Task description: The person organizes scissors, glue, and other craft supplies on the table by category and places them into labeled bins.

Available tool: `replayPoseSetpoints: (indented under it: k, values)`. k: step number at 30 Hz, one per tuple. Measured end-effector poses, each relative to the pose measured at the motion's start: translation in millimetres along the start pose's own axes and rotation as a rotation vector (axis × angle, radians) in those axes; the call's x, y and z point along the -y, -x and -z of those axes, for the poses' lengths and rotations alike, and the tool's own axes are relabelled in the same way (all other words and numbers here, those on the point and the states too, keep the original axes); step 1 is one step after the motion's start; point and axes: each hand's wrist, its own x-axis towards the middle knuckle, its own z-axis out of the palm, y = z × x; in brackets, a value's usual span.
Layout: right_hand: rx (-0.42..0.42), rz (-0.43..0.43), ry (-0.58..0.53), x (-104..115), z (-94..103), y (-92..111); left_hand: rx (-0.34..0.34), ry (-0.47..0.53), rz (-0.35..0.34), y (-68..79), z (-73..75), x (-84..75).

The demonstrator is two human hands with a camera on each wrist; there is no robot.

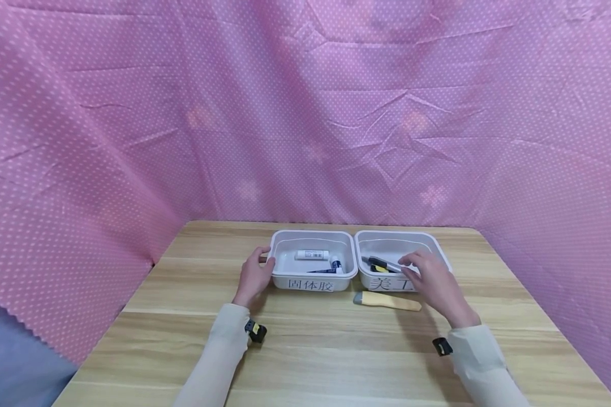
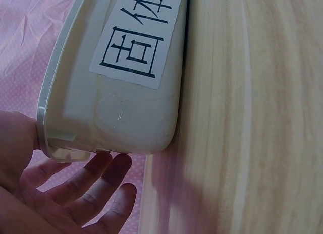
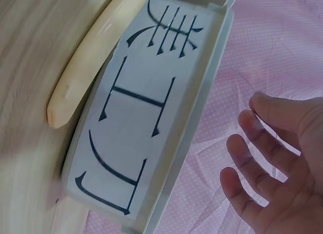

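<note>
Two white bins stand side by side on a wooden table (image 1: 305, 350). My left hand (image 1: 254, 275) touches the near left corner of the left bin (image 1: 313, 233), thumb at the rim. In the left wrist view its fingers (image 2: 75, 193) lie straight beside the left bin's wall (image 2: 141, 108). My right hand (image 1: 433, 280) hovers over the front edge of the right bin (image 1: 397, 233), fingers relaxed and holding nothing; the right wrist view shows the right hand (image 3: 272, 163) spread near that bin's labelled wall (image 3: 131, 128). A cream-handled knife (image 1: 387, 301) lies on the table before it.
The left bin holds a white glue stick (image 1: 312, 255) and a second one (image 1: 336, 264). In the right bin lies a dark knife with yellow (image 1: 384, 264). Pink dotted cloth (image 1: 305, 113) walls off the table's back and sides.
</note>
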Motion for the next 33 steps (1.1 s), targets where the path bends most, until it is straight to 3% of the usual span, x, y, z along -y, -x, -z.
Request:
replayPoseSetpoints:
  k: [9, 17, 26, 33]
  values:
    - [0.047, -0.025, 0.001, 9.0, -1.6, 8.5, -0.005, 0.004, -0.010, 0.5, 0.2, 0.0]
    - [0.083, -0.012, -0.031, 6.8, -3.2, 15.9, 0.015, 0.017, 0.018, 1.0, 0.2, -0.8]
    - [0.167, -0.039, -0.081, 2.8, -8.3, 22.3, 0.002, 0.014, 0.006, 0.8, 0.3, 0.4]
    - [0.202, -0.027, -0.049, 0.1, -10.2, 26.2, 0.005, 0.018, 0.014, 0.8, 0.3, 0.1]
